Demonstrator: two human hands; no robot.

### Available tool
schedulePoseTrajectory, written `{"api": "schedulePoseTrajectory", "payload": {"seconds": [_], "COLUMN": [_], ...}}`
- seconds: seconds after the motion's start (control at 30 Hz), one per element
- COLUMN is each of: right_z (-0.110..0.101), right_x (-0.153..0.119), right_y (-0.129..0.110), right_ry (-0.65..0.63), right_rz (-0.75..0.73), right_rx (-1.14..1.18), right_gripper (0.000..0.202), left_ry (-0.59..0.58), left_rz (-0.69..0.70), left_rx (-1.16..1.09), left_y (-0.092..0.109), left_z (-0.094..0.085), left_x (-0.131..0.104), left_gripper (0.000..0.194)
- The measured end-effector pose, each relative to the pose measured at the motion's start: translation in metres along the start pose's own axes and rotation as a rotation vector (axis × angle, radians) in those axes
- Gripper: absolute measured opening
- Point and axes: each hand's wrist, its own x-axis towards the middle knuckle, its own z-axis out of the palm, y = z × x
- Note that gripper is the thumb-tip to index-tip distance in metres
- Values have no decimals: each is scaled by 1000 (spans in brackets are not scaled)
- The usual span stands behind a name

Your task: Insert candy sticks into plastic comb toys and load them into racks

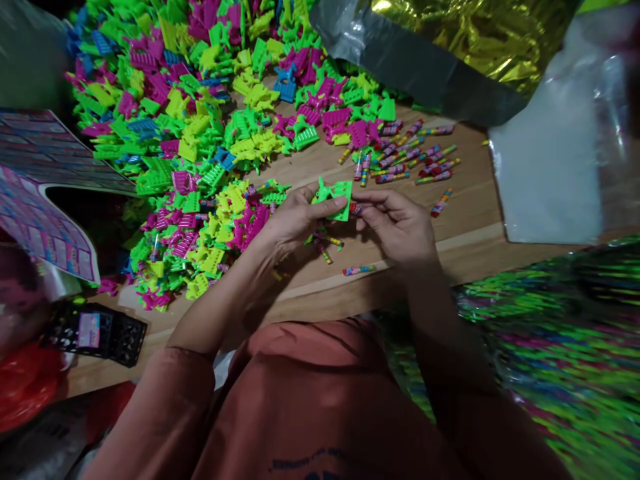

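Between my hands, over the wooden table (470, 207), is a bright green plastic piece (342, 207). My left hand (300, 217) pinches it with the thumb across its face. My right hand (397, 223) has its fingers closed on a small candy roll (357, 209) with a red end, right beside the green piece's edge. Whether the roll touches the piece is too small to tell. Below the hands lie a few thin candy rolls, one of them (358, 271) apart near the table's front edge. More wrapped rolls (400, 157) lie loosely heaped beyond my right hand.
A large pile of green, pink, yellow and blue plastic pieces (200, 127) covers the left and back. Printed card sheets (47, 220) and a black basket (107, 333) are at left. Gold foil (480, 40) and a whitish plastic bag (550, 153) lie at right, above bags of colourful items (565, 360).
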Motion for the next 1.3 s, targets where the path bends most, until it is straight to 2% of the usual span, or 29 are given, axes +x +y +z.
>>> {"api": "schedulePoseTrajectory", "payload": {"seconds": [0.23,0.4,0.5,0.57,0.67,0.77,0.83,0.93,1.03,1.1,1.13,1.23,1.3], "right_z": [0,3,8,13,18,8,-8,-36,-50,-50,-48,-40,-38], "right_x": [-3,-4,-5,-7,-9,-3,6,24,39,43,43,38,33], "right_y": [3,3,-3,-8,-15,-14,-4,24,52,63,66,68,66], "right_ry": [19,21,32,50,-12,-127,-96,58,114,121,120,94,77], "right_rz": [-39,-157,-218,-232,-228,-204,-172,-152,-151,-146,-143,-137,-139], "right_rx": [-24,-133,-187,-213,-179,-168,-228,-364,-495,-564,-589,-646,-676], "right_gripper": [25,19,22,24,26,24,24,18,15,13,12,11,14], "left_ry": [21,120,203,249,231,199,215,305,364,360,365,458,556], "left_rz": [1,123,224,274,270,230,241,353,433,423,415,408,409], "left_rx": [96,184,250,291,410,615,796,1027,1144,1185,1206,1255,1324], "left_y": [-4,-22,-30,-28,-11,19,42,71,89,94,95,91,85], "left_z": [2,7,12,16,13,-4,-21,-45,-64,-72,-76,-78,-72], "left_x": [-8,-9,-11,-16,-30,-51,-64,-70,-40,0,24,96,132], "left_gripper": [60,62,56,48,44,39,35,45,37,22,21,37,45]}}
